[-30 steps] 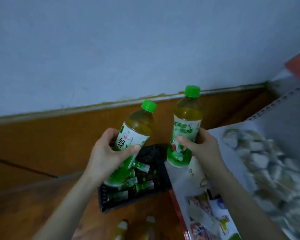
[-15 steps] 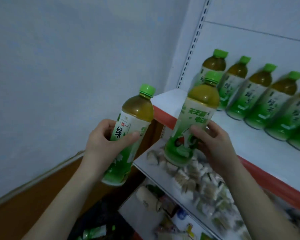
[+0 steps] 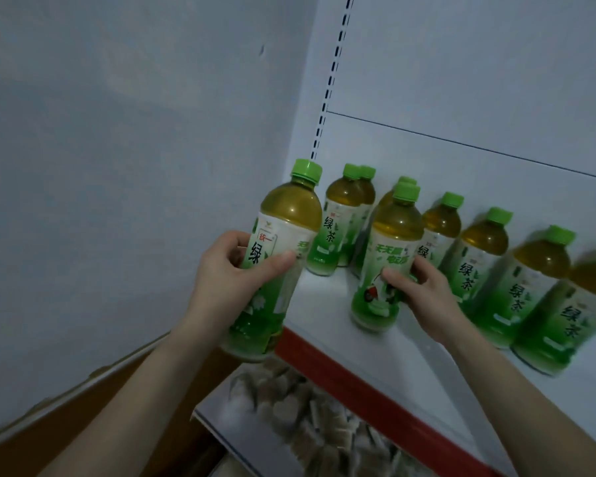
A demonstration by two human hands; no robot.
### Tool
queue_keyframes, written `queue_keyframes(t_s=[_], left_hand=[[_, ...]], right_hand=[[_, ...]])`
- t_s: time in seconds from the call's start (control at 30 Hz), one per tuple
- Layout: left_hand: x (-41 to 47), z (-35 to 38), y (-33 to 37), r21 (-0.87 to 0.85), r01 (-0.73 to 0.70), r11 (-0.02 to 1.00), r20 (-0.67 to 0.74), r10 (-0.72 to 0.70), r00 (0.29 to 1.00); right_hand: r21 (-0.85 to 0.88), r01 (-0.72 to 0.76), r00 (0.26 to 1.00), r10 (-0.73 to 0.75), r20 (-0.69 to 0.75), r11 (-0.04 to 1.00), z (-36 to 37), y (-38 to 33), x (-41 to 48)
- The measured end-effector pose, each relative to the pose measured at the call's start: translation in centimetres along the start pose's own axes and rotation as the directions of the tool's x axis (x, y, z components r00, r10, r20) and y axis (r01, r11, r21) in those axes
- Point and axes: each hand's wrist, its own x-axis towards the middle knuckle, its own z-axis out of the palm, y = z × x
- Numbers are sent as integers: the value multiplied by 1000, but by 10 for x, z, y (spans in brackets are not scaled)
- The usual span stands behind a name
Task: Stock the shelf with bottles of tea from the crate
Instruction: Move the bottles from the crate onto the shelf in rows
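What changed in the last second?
Both bottles were carried up from over the crate to the shelf. The right hand now has the right bottle low over the board beside the stocked row; the left hand has the left bottle just off the shelf's left corner. Grips unchanged.

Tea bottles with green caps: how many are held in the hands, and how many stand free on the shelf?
Held bottles, one in the left hand, one in the right hand: 2
Free-standing bottles on the shelf, one cut by the picture edge: 7
Total: 9
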Motion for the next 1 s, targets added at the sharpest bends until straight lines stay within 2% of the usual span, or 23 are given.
queue_keyframes(t_s=[0.2, 0.33, 0.43, 0.5, 0.6, 0.7, 0.8, 0.9, 0.97, 1.0], left_hand=[[37, 28, -6, -60, -54, 997, -37, 52, 998], [57, 42, -17, -51, -90, 995, -50, 87, 995], [70, 52, -25, -45, -126, 991, -36, 124, 992], [76, 56, -29, -35, -138, 990, -10, 138, 990], [82, 59, -34, -44, -138, 989, 22, 139, 990], [87, 59, -40, -81, -124, 989, 63, 129, 990], [93, 57, -42, -91, -126, 988, 83, 134, 988], [96, 55, -46, -102, -123, 987, 99, 133, 986], [97, 53, -48, -116, -112, 987, 102, 124, 987], [98, 53, -49, -122, -109, 987, 105, 122, 987]], right_hand=[[22, -52, 991, 49, 126, 998, -15, 16, 28], [-61, -74, 983, 83, 163, 995, -19, 14, 28], [-247, -50, 998, 60, 37, 968, -11, 8, 20], [-355, -19, 996, -15, -91, 934, -3, 8, 16], [-416, -6, 974, -89, -209, 909, 12, 11, 17], [-461, -18, 957, -118, -265, 887, 16, 16, 19], [-301, -18, 991, -22, -130, 953, 4, 15, 18], [-162, -97, 994, 104, 38, 982, -7, 7, 17], [-216, -109, 992, 121, 43, 970, -4, 3, 16], [-271, -104, 994, 108, 0, 957, 1, 3, 15]])
